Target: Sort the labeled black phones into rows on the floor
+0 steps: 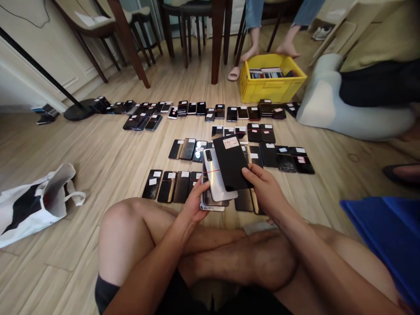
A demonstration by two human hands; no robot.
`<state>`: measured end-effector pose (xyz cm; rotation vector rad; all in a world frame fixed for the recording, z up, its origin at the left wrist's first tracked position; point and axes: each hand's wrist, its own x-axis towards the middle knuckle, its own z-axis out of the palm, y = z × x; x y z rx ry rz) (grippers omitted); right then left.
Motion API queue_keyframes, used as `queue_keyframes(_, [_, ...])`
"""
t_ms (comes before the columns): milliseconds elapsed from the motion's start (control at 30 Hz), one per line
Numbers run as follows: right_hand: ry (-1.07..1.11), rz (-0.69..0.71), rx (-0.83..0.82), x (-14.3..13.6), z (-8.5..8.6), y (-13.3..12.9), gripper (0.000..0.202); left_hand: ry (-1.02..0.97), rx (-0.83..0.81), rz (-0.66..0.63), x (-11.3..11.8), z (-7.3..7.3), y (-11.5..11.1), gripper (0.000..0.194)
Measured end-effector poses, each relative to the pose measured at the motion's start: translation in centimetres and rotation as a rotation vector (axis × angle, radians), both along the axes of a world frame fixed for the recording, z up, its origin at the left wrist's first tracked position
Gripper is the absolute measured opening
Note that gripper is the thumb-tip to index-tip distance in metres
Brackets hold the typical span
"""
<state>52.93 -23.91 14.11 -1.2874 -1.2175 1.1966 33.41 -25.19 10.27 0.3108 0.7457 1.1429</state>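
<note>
My left hand (196, 202) is closed round several stacked phones, the top one silver (215, 175) with its camera side up. My right hand (262, 186) grips the lower right edge of a black phone (232, 168) with a white handwritten label (231, 142) at its top. That black phone partly overlaps the silver one. Rows of labelled phones lie on the floor beyond and under my hands, among them a dark phone (152, 184) at the left and a black one (302, 160) at the right. The held stack hides some of them.
A yellow crate (274, 90) holding many thin items stands at the back, near a person's bare feet (251, 51). A white bag (52, 205) lies left, a blue item (380, 236) right. Chairs, table legs (218, 43) and a black stand base (80, 109) are behind.
</note>
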Motion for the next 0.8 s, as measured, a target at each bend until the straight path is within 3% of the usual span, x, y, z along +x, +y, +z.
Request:
queue_keyframes(167, [0.212,-0.017,-0.119,-0.8,0.9,0.0,0.036,0.033,0.054,-0.053,0.3,0.6,-0.2,0.065])
queue_keyframes(333, [0.246,-0.063,-0.178,-1.1,1.2,-0.1,0.041,0.068,0.077,-0.084,0.4,0.6,-0.3,0.069])
queue_keyframes(600, [0.183,-0.083,-0.235,-1.3,-0.5,0.2,0.045,-0.045,-0.072,-0.027,0.9,-0.2,0.3,0.038])
queue_keyframes(800, [0.226,-0.123,-0.213,-1.8,-1.0,0.3,0.044,-0.067,0.001,0.031,0.8,-0.5,0.3,0.041])
